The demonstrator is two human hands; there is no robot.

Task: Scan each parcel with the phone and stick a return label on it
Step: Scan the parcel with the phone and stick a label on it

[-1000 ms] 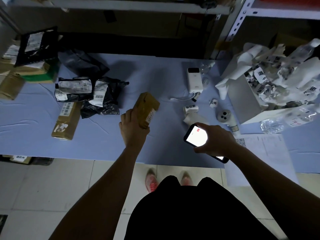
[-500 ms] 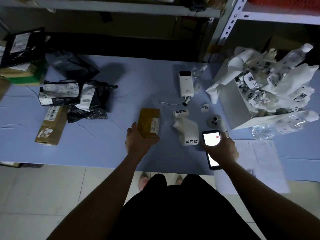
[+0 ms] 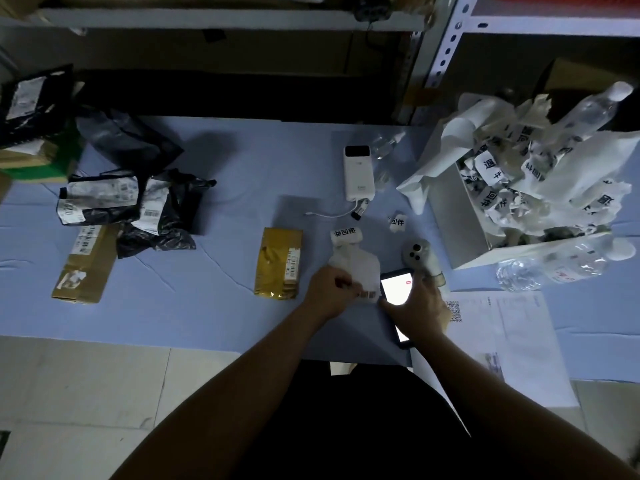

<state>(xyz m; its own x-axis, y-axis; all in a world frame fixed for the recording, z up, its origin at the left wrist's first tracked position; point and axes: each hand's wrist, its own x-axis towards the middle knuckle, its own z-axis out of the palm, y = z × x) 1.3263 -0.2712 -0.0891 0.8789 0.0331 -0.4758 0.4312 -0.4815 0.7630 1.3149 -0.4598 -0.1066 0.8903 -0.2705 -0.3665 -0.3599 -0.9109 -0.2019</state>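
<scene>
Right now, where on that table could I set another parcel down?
Two bare patches on the blue table cover: one between the tan carton and the gold parcel, one farther back, between the black bags and the white power bank. The right side is crowded: label strip, phone, scrap box, water bottle.

Dim and underexposed throughout, with a bluish cast on the surface point(image 3: 207, 306). The phone point(image 3: 394, 289) screen is the brightest spot, blown out to plain white, and its glow catches the label strip point(image 3: 355, 263) just beside it. The shelf point(image 3: 225, 22) recess beyond the surface's far edge is nearly black. Shadows are soft. Fine print looks grainy, and straight lines bow toward the corners.
</scene>
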